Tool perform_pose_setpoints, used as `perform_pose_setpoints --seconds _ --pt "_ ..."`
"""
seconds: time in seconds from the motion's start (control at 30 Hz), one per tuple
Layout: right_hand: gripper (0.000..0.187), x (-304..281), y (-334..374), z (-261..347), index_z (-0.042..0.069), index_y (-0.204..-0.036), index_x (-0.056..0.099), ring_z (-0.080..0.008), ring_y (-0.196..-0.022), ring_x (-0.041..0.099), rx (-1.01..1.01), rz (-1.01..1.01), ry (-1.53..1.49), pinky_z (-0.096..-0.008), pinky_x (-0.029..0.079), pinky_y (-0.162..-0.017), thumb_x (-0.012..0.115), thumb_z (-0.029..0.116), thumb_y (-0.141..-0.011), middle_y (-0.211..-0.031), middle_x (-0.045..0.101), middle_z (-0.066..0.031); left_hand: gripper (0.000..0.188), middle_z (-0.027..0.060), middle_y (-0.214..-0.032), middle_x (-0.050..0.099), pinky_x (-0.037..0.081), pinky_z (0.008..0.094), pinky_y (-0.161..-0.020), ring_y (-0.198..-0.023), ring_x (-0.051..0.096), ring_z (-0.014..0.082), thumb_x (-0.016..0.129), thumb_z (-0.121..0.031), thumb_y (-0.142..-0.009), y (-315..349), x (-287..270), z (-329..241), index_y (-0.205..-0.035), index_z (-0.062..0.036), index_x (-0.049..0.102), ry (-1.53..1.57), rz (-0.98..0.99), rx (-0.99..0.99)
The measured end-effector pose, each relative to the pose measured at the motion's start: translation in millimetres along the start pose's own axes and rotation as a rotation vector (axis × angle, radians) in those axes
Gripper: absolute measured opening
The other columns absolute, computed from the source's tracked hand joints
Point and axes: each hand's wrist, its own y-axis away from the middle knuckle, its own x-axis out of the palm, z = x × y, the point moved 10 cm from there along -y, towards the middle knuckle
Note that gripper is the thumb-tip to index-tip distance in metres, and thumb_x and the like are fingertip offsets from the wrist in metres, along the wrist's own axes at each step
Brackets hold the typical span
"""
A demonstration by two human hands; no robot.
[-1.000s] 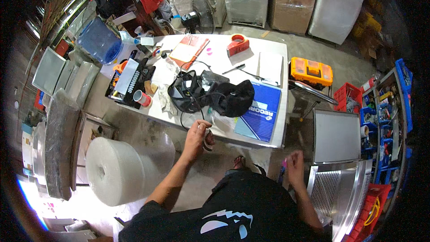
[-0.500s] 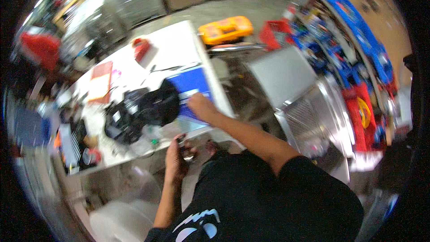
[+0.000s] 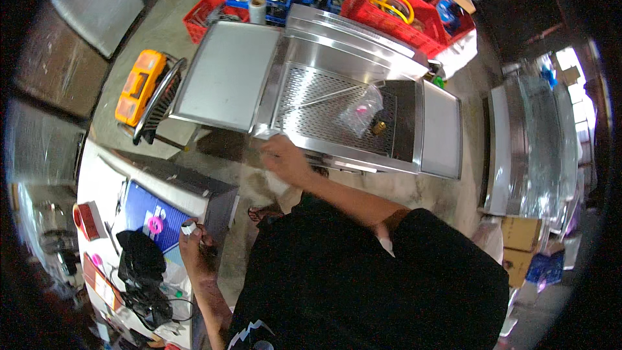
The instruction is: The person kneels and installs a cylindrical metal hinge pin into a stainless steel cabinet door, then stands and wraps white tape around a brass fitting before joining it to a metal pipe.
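Note:
My left hand (image 3: 197, 254) is closed beside the white table's right edge. A small whitish, shiny piece (image 3: 188, 227) sticks out at its fingertips; its kind is unclear. My right hand (image 3: 285, 161) reaches out, fingers curled and slightly blurred, near the front left corner of a stainless steel appliance (image 3: 353, 161). Whatever it may hold is hidden. On the appliance's perforated tray (image 3: 304, 87) lie a clear plastic bag (image 3: 364, 109) and a small brass-coloured fitting (image 3: 380, 128). By my left hand, a pink ring (image 3: 155, 225) rests on a flat blue printed item (image 3: 139, 202).
The white table (image 3: 91, 168) carries a black bag (image 3: 139, 259), cables and a red object (image 3: 85, 220). An orange toolbox (image 3: 139, 87) sits on a stool. Behind the appliance are red crates (image 3: 395, 16) and blue bins (image 3: 278, 0). Wrapped units (image 3: 531, 149) stand at right.
My view has swung right, from the table to the steel appliance. My right hand has left the blue item and is by the appliance's corner. The left hand stays closed near the table edge.

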Motion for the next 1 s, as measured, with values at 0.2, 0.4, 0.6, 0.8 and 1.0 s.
perform_pose_setpoints --seconds 0.2,0.4,0.6,0.8,1.0 --pt "0.031 -202 96 -298 0.004 -0.112 0.064 -0.0324 -0.085 0.067 0.753 -0.506 0.248 -0.0440 0.054 -0.078 0.068 0.018 -0.085 -0.107 0.066 -0.0180 0.045 0.0020 -0.088 0.058 0.056 0.0375 -0.070 -0.072 0.059 0.0133 0.069 -0.022 -0.090 -20 136 24 -0.129 -0.0080 0.053 -0.151 0.112 -0.028" --pt "0.061 -231 171 -490 0.001 -0.125 0.055 -0.0436 -0.111 0.062 1.263 -0.179 0.306 -0.0490 0.051 -0.095 0.069 0.042 -0.083 -0.122 0.061 -0.0287 0.046 0.0046 -0.084 0.058 0.056 0.0322 -0.054 -0.067 0.061 0.0147 0.069 -0.020 -0.090 -22 294 94 -0.129 -0.0028 0.052 -0.197 0.224 -0.178" --pt "0.074 -193 171 -543 -0.009 -0.129 0.049 -0.0443 -0.111 0.062 1.246 0.173 0.243 -0.0499 0.050 -0.096 0.070 0.046 -0.084 -0.121 0.062 -0.0297 0.043 0.0051 -0.084 0.059 0.057 0.0317 -0.055 -0.064 0.060 0.0129 0.070 -0.016 -0.089 -10 386 131 -0.126 -0.0014 0.054 -0.417 0.290 -0.167" --pt "0.055 -216 181 -523 -0.006 -0.127 0.049 -0.0305 -0.081 0.070 1.283 -0.108 -0.436 -0.0406 0.058 -0.071 0.071 0.027 -0.090 -0.104 0.067 -0.0214 0.034 0.0058 -0.086 0.059 0.056 0.0313 -0.058 -0.065 0.060 0.0143 0.070 -0.013 -0.090 -9 433 132 -0.116 -0.0022 0.050 -0.587 0.322 -0.114" --pt "0.029 -286 133 -392 0.005 -0.116 0.054 -0.0186 -0.094 0.067 0.889 -0.224 -1.504 -0.0313 0.056 -0.078 0.070 0.016 -0.094 -0.104 0.067 -0.0111 0.032 0.0060 -0.090 0.059 0.055 0.0296 -0.062 -0.071 0.061 0.0129 0.068 -0.010 -0.093 -12 490 144 -0.117 -0.0058 0.047 -0.762 0.521 -0.026"
